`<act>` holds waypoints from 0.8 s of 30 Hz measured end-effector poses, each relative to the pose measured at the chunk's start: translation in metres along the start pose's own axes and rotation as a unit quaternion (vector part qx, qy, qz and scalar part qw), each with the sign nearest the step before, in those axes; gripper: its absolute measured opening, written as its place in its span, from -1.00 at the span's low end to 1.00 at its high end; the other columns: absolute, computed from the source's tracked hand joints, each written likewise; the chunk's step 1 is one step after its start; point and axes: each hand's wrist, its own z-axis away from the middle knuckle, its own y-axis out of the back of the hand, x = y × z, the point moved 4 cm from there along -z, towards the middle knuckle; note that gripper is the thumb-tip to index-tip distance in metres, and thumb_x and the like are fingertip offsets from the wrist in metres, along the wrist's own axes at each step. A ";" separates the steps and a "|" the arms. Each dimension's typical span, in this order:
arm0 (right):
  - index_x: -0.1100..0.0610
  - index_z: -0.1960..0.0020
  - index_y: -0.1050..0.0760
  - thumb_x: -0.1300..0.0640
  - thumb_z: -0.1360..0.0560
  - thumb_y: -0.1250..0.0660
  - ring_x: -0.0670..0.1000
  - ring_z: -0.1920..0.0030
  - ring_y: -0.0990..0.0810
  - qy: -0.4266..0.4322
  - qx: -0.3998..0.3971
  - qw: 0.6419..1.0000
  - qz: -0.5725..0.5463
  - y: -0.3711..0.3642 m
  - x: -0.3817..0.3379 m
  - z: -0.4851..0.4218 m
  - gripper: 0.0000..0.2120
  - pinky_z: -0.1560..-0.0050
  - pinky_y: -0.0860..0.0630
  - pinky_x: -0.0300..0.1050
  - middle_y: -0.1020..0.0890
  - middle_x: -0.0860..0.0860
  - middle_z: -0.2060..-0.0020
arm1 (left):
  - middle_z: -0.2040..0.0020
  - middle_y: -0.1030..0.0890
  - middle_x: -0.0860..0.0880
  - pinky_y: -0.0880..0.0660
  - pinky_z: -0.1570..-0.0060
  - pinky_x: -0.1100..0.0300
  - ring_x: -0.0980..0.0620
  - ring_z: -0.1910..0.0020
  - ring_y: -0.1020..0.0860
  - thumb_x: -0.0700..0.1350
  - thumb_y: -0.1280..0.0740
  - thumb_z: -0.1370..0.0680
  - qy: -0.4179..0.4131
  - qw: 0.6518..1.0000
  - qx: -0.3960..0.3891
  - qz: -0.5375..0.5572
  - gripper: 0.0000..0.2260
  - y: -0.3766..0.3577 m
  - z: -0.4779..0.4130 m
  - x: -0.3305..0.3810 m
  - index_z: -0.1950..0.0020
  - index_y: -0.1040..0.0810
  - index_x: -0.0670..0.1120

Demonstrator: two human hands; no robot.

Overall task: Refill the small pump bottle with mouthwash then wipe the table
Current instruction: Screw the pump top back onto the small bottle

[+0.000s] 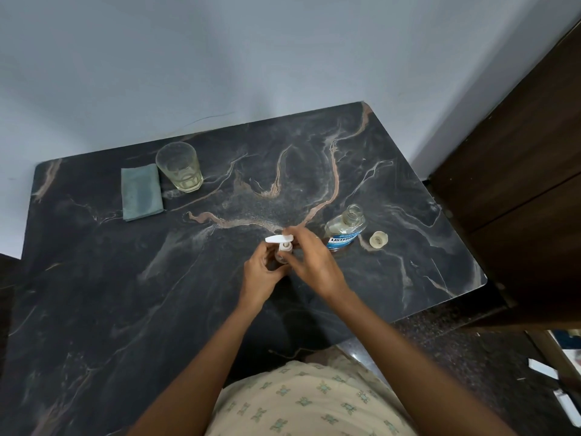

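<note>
Both my hands at table (176,297) centre: left hand (262,275) grips small pump bottle (282,259), right hand (311,258) pinches white pump head (279,239). Uncapped mouthwash bottle (344,229), cap (378,239) just beside.

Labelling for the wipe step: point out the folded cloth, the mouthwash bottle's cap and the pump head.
folded cloth (142,192): head view, middle of top face.
mouthwash bottle's cap (378,239): head view, middle of the cap.
pump head (276,239): head view, white nozzle arm.
</note>
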 end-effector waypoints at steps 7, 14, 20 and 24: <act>0.26 -0.08 -0.47 0.24 -0.41 -0.39 0.11 -0.04 -0.49 0.004 0.031 0.999 0.040 -0.004 -0.004 0.000 -0.72 -0.07 -0.48 -0.01 -0.53 0.15 0.00 | 0.08 -0.61 0.17 -0.49 0.07 0.42 0.26 0.04 -0.59 -0.33 -0.44 -0.34 -0.001 1.000 -0.003 -0.013 -0.55 0.001 0.000 -0.002 0.02 -0.48 0.19; 0.29 -0.02 -0.46 0.19 -0.34 -0.47 0.07 0.03 -0.48 -0.057 0.022 0.997 -0.047 -0.004 -0.001 -0.004 -0.67 -0.04 -0.47 -0.04 -0.49 0.15 0.07 | 0.11 -0.61 0.18 -0.48 0.14 0.45 0.29 0.08 -0.58 -0.31 -0.46 -0.32 0.003 1.000 -0.002 -0.019 -0.56 0.001 0.000 -0.003 0.04 -0.48 0.18; 0.19 -0.22 -0.45 0.34 -0.40 -0.37 -0.16 -0.13 -0.47 -0.093 -0.031 0.980 -0.171 -0.002 0.010 0.001 -0.59 -0.15 -0.33 -0.48 -0.53 -0.04 -0.10 | 0.04 -0.62 0.09 -0.51 -0.01 0.35 0.21 0.03 -0.60 -0.35 -0.48 -0.30 0.003 1.000 -0.011 0.015 -0.54 0.000 -0.002 -0.004 0.00 -0.48 0.11; 0.18 -0.06 -0.55 0.38 -0.37 -0.38 -0.07 -0.02 -0.56 -0.108 0.003 0.973 -0.205 -0.003 0.016 0.001 -0.72 -0.12 -0.46 -0.23 -0.60 -0.01 0.04 | 0.03 -0.62 0.00 -0.52 -0.03 0.29 0.16 0.03 -0.60 -0.36 -0.50 -0.27 0.008 0.999 -0.016 0.034 -0.54 -0.001 -0.002 -0.004 -0.01 -0.47 0.05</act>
